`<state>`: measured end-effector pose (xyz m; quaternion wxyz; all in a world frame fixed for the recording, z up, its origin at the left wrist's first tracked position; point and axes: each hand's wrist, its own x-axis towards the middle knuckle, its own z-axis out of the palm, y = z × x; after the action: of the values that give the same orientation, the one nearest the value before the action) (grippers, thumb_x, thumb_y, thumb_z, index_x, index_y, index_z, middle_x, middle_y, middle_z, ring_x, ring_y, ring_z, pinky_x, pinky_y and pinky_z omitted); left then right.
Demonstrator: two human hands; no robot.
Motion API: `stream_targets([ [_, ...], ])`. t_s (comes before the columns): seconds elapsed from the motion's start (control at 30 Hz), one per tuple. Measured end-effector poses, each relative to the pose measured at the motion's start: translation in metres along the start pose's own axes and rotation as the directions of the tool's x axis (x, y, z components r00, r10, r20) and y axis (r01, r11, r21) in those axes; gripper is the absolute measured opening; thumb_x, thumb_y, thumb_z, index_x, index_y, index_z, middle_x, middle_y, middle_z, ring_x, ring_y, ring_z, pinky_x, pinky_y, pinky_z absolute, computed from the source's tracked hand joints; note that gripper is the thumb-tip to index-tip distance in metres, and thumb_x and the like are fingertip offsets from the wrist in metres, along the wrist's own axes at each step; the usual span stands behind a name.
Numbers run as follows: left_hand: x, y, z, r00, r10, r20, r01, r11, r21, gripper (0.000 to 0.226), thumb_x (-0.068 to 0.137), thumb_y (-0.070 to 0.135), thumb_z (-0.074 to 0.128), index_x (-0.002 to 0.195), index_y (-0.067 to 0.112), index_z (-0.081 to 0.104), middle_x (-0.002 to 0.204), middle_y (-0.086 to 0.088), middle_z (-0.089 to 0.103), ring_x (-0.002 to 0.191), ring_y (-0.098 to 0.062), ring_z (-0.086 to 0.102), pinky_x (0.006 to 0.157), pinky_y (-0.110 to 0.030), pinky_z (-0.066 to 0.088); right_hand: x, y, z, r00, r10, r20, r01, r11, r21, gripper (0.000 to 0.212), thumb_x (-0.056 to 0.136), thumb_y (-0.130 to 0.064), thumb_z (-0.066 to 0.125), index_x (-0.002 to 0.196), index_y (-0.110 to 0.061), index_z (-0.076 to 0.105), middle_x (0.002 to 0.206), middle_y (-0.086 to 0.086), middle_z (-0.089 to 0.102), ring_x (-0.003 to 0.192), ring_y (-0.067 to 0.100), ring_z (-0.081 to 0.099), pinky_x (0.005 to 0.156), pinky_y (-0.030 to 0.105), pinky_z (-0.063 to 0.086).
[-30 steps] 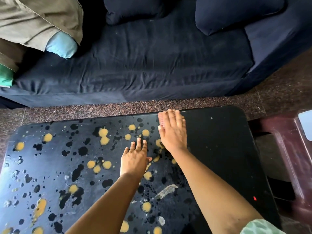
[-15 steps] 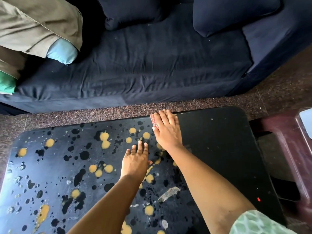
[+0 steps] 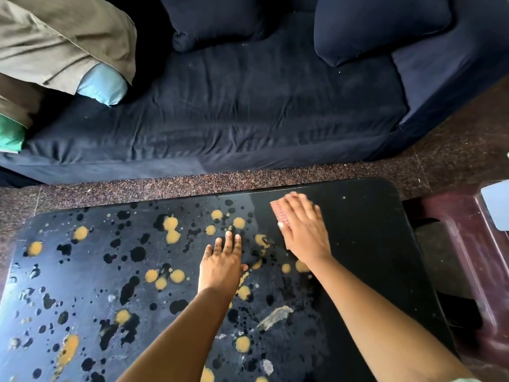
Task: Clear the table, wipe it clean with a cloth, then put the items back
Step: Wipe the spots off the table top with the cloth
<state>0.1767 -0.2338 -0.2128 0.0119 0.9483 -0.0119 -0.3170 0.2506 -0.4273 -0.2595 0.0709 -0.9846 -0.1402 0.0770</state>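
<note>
Cloth [image 3: 277, 212] beneath flat right hand [image 3: 303, 230]

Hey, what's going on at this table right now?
A person is wiping the black table in front of a dark blue sofa. The right hand presses a pink cloth flat against the top near the far edge. The left hand rests flat on the table beside it, fingers straight, as if for support. Yellow and dark spots cover the left part of the top.
</note>
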Motion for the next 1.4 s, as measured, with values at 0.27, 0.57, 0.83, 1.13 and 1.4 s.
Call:
stream_targets([
  [0.27, -0.001, -0.001, 0.002, 1.0, -0.003, -0.027, 0.002, 1.0, -0.019, 0.068, 0.101, 0.04, 0.034, 0.152, 0.015, -0.003, 0.16, -0.008, -0.003, 0.147, -0.026, 0.006, 0.119, -0.039, 0.011, -0.018, -0.057, 0.008, 1.0, 0.016, -0.003, -0.016, 0.999, 0.046, 0.057, 0.092, -0.041, 0.032, 0.145, -0.02, 0.034, 0.151, 0.001, 0.035, 0.142, 0.026, 0.024, 0.112, 0.049, 0.028],
  [0.57, -0.001, 0.0, 0.004, 1.0, 0.0, -0.03, -0.001, 1.0, -0.017, 0.068, 0.101, 0.041, 0.033, 0.152, 0.015, -0.004, 0.16, -0.007, -0.005, 0.147, -0.025, 0.005, 0.119, -0.038, 0.009, -0.038, -0.04, 0.009, 0.935, 0.354, -0.027, -0.352, 0.934, 0.062, 0.062, 0.09, -0.043, 0.023, 0.145, -0.017, 0.036, 0.151, 0.004, 0.035, 0.142, 0.029, 0.023, 0.111, 0.051, 0.026],
  [0.83, -0.002, -0.001, 0.004, 0.999, -0.002, -0.042, 0.002, 1.0, -0.006, 0.068, 0.101, 0.042, 0.031, 0.151, 0.016, -0.006, 0.16, -0.006, -0.006, 0.147, -0.024, 0.003, 0.119, -0.038, 0.008, -0.05, -0.017, 0.012, 0.995, 0.094, 0.028, -0.093, 0.996, -0.01, 0.058, 0.093, -0.042, 0.029, 0.149, -0.025, 0.026, 0.156, -0.005, 0.024, 0.145, 0.021, 0.017, 0.114, 0.049, 0.021],
  [1.13, -0.002, 0.0, 0.006, 0.998, -0.003, -0.065, 0.003, 1.0, -0.005, 0.067, 0.101, 0.042, 0.031, 0.151, 0.017, -0.006, 0.16, -0.006, -0.007, 0.147, -0.023, 0.004, 0.119, -0.038, 0.009, -0.065, -0.053, 0.018, 0.992, -0.124, 0.026, 0.124, 0.992, 0.018, 0.056, 0.094, -0.042, 0.032, 0.148, -0.025, 0.027, 0.155, -0.004, 0.027, 0.144, 0.022, 0.019, 0.114, 0.049, 0.026],
  [1.4, -0.008, -0.001, 0.012, 0.995, -0.011, -0.097, 0.007, 0.999, -0.039, 0.067, 0.101, 0.043, 0.029, 0.151, 0.02, -0.009, 0.16, -0.002, -0.01, 0.148, -0.021, 0.001, 0.119, -0.039, 0.01, -0.062, -0.053, 0.014, 0.931, 0.361, -0.054, -0.354, 0.928, 0.115, 0.058, 0.09, -0.04, 0.03, 0.143, -0.019, 0.038, 0.15, 0.002, 0.036, 0.141, 0.029, 0.025, 0.111, 0.049, 0.028],
])
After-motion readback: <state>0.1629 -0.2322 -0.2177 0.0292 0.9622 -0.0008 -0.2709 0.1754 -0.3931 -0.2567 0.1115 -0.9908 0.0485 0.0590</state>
